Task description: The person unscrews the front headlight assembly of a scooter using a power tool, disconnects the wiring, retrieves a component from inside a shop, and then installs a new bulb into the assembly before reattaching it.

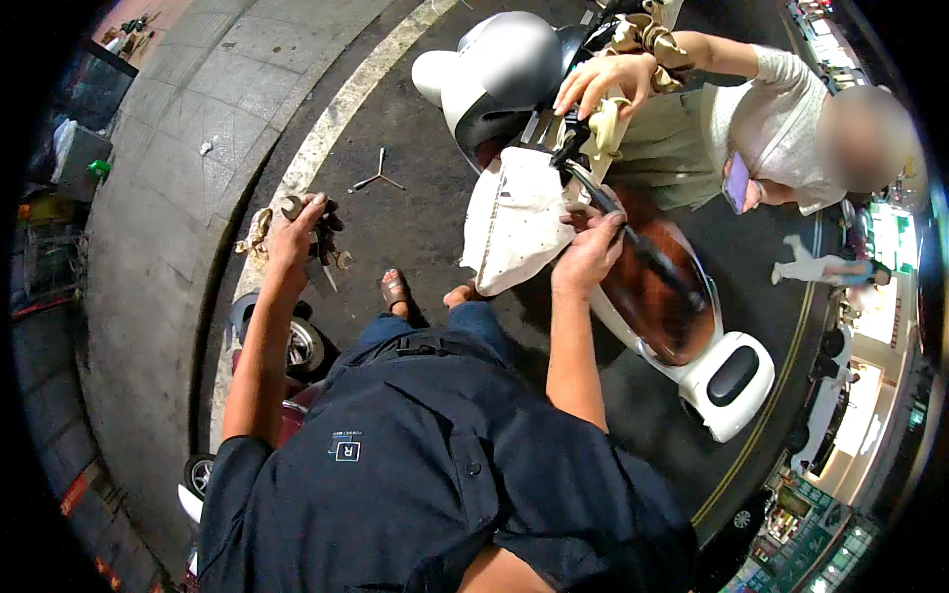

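Note:
My left hand (300, 225) is closed around several metal tools; the jaw of an open-end wrench (343, 260) shows below the fingers. My right hand (590, 252) closes on a long black rod-like thing (595, 193), whose far part blurs over a brown scooter seat (660, 287). Just left of that hand is a white panel or bag (514, 217); I cannot tell which. It sits against the white scooter (732, 385). Another person's hand (608, 84) rests by the handlebar, while their other hand holds a purple phone (735, 183).
A Y-shaped socket wrench (379, 176) lies on the asphalt ahead of my feet. Left of me runs a raised kerb (237, 208) with paved sidewalk beyond. A small wheel (302, 344) stands by my left arm. Farther right, another person (830, 267) is on the road.

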`<state>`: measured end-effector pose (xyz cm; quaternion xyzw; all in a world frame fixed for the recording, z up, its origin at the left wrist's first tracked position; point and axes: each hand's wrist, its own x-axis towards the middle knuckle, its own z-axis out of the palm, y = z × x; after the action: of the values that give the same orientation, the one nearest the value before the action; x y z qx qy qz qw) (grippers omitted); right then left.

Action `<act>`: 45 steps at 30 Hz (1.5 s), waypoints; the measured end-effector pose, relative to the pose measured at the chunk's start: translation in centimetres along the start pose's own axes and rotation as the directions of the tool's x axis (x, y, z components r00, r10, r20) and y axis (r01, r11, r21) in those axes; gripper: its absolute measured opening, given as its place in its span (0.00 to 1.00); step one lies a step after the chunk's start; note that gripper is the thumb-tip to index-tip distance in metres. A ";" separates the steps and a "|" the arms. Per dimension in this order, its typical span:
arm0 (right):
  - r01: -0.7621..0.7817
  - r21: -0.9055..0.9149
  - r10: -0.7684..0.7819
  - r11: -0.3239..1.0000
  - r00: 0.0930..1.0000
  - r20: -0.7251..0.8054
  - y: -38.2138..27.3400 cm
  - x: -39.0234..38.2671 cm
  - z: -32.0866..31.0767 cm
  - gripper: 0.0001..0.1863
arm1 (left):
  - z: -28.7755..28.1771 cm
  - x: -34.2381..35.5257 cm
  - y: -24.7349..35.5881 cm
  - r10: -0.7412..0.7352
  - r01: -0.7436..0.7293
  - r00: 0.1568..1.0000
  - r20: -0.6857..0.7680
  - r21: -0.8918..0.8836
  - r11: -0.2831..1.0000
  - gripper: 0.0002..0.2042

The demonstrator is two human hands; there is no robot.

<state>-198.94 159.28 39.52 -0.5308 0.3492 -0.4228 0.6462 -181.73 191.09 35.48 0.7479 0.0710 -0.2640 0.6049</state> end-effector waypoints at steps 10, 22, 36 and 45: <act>-0.081 -0.249 0.045 0.965 0.988 -0.148 -3.1 5.1 -1.1 0.19 | 8.0 0.5 7.6 0.121 -0.038 0.830 0.545 -0.162 0.986 0.14; 0.418 -0.730 -0.060 0.540 0.885 0.462 -8.5 10.3 0.4 0.21 | 21.8 4.3 17.3 0.650 -0.870 0.366 0.666 -0.003 0.494 0.23; 0.175 -0.218 -0.098 0.960 0.941 0.323 -11.3 7.9 -1.6 0.20 | 21.3 4.3 18.4 0.665 -0.980 0.195 0.721 0.114 0.164 0.25; 0.712 -0.525 -0.239 0.467 0.673 0.700 -14.7 11.8 5.4 0.35 | 15.4 2.3 14.0 0.584 -0.872 0.463 0.667 0.226 0.434 0.15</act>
<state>-191.97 149.40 54.97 -0.9246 0.1268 -0.2359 0.2709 -178.56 172.52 44.53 0.7392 -0.5091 -0.1514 0.4141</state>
